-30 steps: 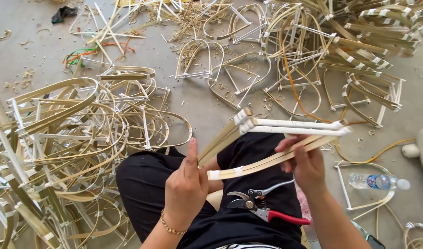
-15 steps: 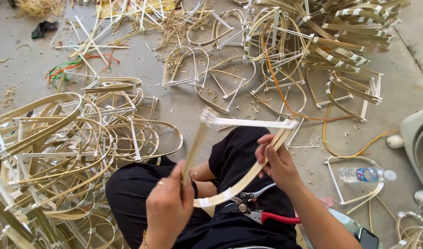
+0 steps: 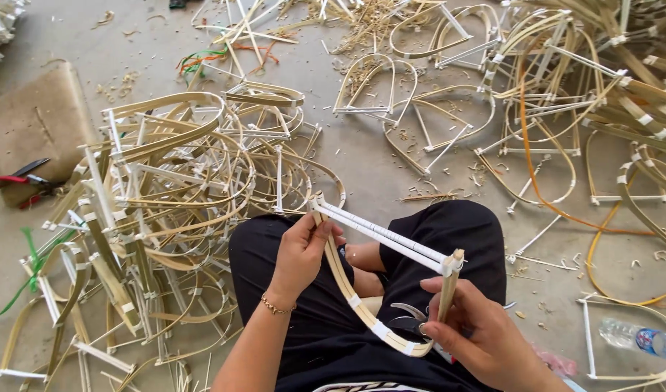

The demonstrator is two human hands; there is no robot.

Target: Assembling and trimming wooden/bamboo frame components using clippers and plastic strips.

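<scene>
Both hands, left [image 3: 300, 250] and right [image 3: 478, 330], clamped on curved bamboo-strip frame [image 3: 369, 319]. Left of it, heaped pale bamboo frames [image 3: 166, 196]; beneath, partly hidden cutters [image 3: 405, 323].

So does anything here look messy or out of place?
Yes: shavings and loose sticks litter the floor, and a water bottle lies on its side. The frame in both hands looks intact.

Grey concrete floor [image 3: 72, 43], heap of bent bamboo frames [image 3: 166, 189] at left, more frames [image 3: 565, 109] upper right, red-handled pliers [image 3: 17, 178] on a tan cushion [image 3: 35, 123], plastic water bottle [image 3: 638, 337], scattered shavings [image 3: 369, 18].
</scene>
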